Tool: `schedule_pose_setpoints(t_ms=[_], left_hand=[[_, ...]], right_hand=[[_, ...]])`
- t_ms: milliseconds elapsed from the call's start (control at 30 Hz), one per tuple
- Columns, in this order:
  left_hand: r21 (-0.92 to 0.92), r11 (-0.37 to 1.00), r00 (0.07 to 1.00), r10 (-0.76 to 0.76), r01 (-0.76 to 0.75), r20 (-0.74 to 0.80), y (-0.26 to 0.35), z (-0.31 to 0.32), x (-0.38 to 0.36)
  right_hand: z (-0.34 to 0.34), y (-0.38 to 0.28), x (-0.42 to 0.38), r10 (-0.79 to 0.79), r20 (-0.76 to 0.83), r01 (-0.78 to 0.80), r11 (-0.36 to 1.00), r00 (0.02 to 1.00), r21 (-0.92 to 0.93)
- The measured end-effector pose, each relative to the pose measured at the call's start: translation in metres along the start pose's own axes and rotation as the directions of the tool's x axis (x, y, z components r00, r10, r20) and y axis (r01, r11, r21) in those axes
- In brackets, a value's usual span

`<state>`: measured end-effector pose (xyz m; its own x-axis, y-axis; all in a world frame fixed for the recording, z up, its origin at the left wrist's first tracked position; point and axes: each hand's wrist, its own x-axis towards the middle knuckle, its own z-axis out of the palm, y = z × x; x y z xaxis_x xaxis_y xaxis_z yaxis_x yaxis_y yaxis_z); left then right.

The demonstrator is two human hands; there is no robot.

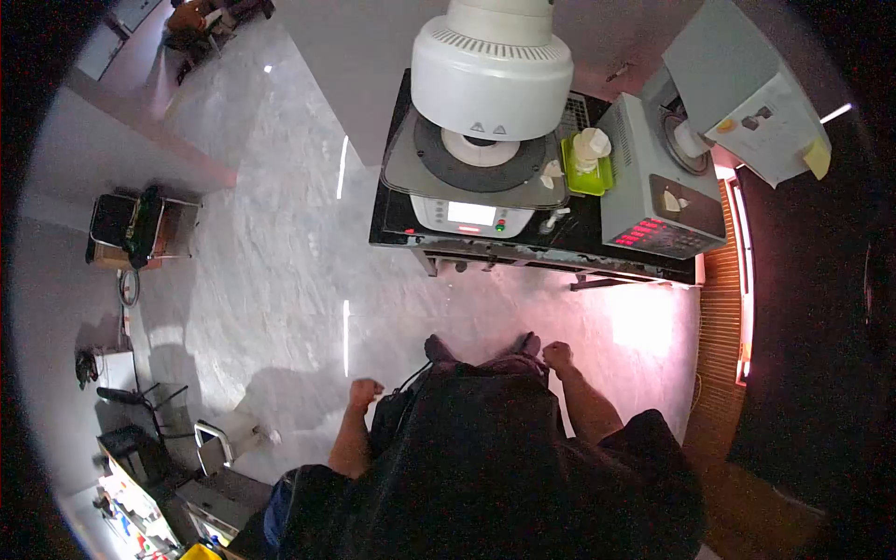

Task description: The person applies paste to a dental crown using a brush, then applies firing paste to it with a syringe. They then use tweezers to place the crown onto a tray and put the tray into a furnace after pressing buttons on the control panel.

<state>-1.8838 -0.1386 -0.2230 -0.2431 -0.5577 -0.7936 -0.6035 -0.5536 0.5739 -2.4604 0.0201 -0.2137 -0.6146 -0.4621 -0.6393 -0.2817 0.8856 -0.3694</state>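
My left hand hangs beside my body, its fingers curled, and no object shows in it. On the other side, my right hand is also curled closed with nothing visible in it. Both are apart from the table. Ahead stands a white furnace with a domed head, a round dark platform below it and a lit control panel. A green tray next to it carries white pieces. To the right is a grey machine with red digits on its front.
The black table has its front edge before my feet. A black chair and a white-framed seat stand at lower left. A cart-like box is by the left wall. Another person sits far off at upper left.
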Motion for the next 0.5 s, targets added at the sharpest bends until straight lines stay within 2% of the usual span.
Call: schedule_pose_setpoints(t_ms=[33,67,167,233,267,300,333,367,400,433,467,500], left_hand=[[0.138,0.989,0.997,-0.064,0.058,0.035,-0.012,-0.01,0.002],[0.054,0.995,0.996,-0.087,0.087,0.006,-0.016,-0.018,-0.008],[-0.228,0.955,0.972,-0.215,0.19,-0.092,-0.024,-0.036,-0.037],[-0.46,0.853,0.919,-0.357,0.248,-0.166,-0.025,-0.044,-0.039],[-0.555,0.802,0.941,-0.325,0.221,-0.095,-0.044,-0.055,-0.031],[-0.544,0.813,0.933,-0.332,0.208,-0.139,-0.038,-0.057,-0.028],[-0.53,0.825,0.923,-0.338,0.197,-0.183,-0.028,-0.052,-0.03],[-0.513,0.837,0.911,-0.346,0.19,-0.226,-0.019,-0.049,-0.032],[-0.531,0.828,0.921,-0.33,0.178,-0.207,-0.016,-0.048,-0.033],[-0.557,0.819,0.938,-0.289,0.138,-0.192,-0.027,-0.048,-0.023],[-0.516,0.843,0.934,-0.291,0.149,-0.206,-0.018,-0.045,-0.028],[-0.473,0.867,0.933,-0.289,0.159,-0.216,-0.004,-0.04,-0.033]], right_hand=[[0.013,0.013,0.005,0.043,-0.054,-0.051,0.988,0.998,-0.143],[0.019,0.019,0.002,0.034,-0.012,-0.035,0.99,0.999,-0.134],[0.027,0.007,-0.001,0.009,-0.18,-0.051,0.971,0.984,-0.235],[0.014,-0.029,0.005,0.011,-0.449,-0.058,0.994,0.893,-0.092],[-0.001,-0.056,0.01,-0.006,-0.573,0.012,1.0,0.819,0.007],[-0.019,-0.082,0.014,-0.004,-0.685,0.097,0.991,0.728,0.097],[-0.037,-0.103,0.021,-0.104,-0.741,0.276,0.955,0.663,0.113],[-0.051,-0.13,0.036,-0.084,-0.839,0.369,0.918,0.538,0.145],[-0.066,-0.137,0.063,-0.099,-0.803,0.344,0.929,0.587,0.137],[-0.084,-0.161,0.066,-0.182,-0.818,0.435,0.896,0.546,0.091],[-0.101,-0.188,0.058,-0.256,-0.807,0.447,0.894,0.533,0.012],[-0.103,-0.195,0.085,-0.241,-0.79,0.509,0.854,0.564,0.103]])
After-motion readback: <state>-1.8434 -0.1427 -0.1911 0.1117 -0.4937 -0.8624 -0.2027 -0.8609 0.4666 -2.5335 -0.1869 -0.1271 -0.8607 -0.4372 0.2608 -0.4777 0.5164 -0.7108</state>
